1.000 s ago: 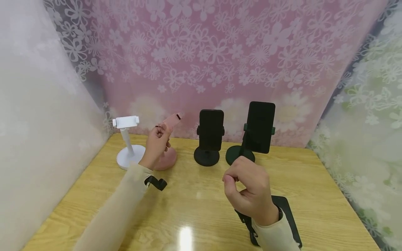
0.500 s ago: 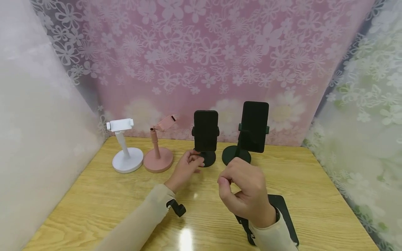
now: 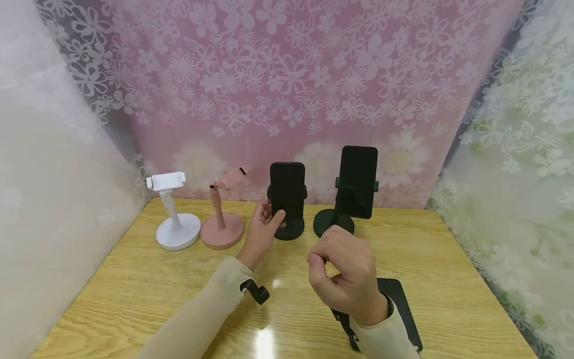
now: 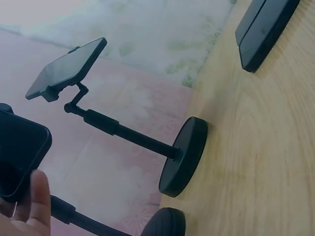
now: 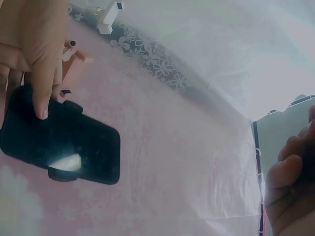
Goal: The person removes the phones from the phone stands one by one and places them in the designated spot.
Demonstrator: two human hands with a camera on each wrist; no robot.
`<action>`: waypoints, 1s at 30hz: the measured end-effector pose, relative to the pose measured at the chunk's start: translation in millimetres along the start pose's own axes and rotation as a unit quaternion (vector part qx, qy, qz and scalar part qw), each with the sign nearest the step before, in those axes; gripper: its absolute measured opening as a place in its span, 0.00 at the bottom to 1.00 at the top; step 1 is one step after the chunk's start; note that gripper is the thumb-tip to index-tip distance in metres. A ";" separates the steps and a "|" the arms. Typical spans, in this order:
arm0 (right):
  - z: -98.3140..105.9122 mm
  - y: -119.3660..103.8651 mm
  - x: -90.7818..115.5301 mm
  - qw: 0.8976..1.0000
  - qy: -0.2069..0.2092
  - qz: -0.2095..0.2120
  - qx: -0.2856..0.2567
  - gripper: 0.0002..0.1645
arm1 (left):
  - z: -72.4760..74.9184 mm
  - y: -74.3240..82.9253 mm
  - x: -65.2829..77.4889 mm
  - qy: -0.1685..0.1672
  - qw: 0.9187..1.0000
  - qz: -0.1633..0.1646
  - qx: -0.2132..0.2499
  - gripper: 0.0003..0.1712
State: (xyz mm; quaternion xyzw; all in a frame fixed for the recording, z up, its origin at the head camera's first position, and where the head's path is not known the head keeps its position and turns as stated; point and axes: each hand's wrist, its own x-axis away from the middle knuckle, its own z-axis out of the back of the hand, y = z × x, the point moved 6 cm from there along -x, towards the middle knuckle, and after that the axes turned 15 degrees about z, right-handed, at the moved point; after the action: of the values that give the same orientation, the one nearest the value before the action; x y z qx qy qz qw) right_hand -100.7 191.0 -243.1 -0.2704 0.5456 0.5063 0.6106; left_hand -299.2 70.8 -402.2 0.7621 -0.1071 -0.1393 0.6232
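Observation:
A black phone (image 3: pixel 287 189) sits upright in the clamp of a black phone stand (image 3: pixel 290 230). My left hand (image 3: pixel 260 232) holds the phone's lower left corner, its thumb (image 4: pixel 39 196) on the screen and the fingers behind. The right wrist view also shows that thumb lying flat on the dark phone (image 5: pixel 64 137). My right hand (image 3: pixel 345 274) hovers in front, fingers curled into a fist with the thumb against them and nothing visible inside. Just beyond it, a dark green stand (image 3: pixel 334 223) carries a second, tilted phone (image 3: pixel 358 182).
A white stand (image 3: pixel 178 232) and a pink stand (image 3: pixel 221 231) with bare clamps stand at the back left of the wooden table (image 3: pixel 170 284). Flat black devices (image 3: pixel 399 304) lie partly under my right wrist. A floral curtain (image 3: pixel 287 99) hangs behind.
My left hand has let go of the pink stand's clamp, moved right to the black stand and taken hold of its phone. The right hand keeps its fist in about the same place.

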 end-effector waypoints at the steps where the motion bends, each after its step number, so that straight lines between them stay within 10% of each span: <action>1: -0.4 -0.3 0.2 1.000 0.001 0.000 -0.001 0.15 | 1.3 -1.0 1.0 0.008 1.000 -0.003 -0.004 0.23; 14: 0.8 -2.8 -0.9 1.000 0.020 0.017 -0.004 0.16 | 4.5 -8.1 19.6 0.023 0.997 -0.013 -0.072 0.12; 24: 3.1 -6.2 -6.2 0.997 0.052 0.044 -0.023 0.17 | 3.1 0.9 43.2 0.030 0.982 -0.108 -0.151 0.13; 30: 2.2 -5.7 -5.6 0.998 0.049 0.044 -0.019 0.17 | 0.9 10.2 53.0 0.030 0.984 -0.103 -0.143 0.14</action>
State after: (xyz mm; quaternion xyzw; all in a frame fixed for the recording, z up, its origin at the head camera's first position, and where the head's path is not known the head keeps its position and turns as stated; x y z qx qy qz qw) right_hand -94.0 189.2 -238.5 -0.2817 0.5766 0.5293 0.5551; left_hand -249.7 50.0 -396.6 0.6762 0.0116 -0.1934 0.7108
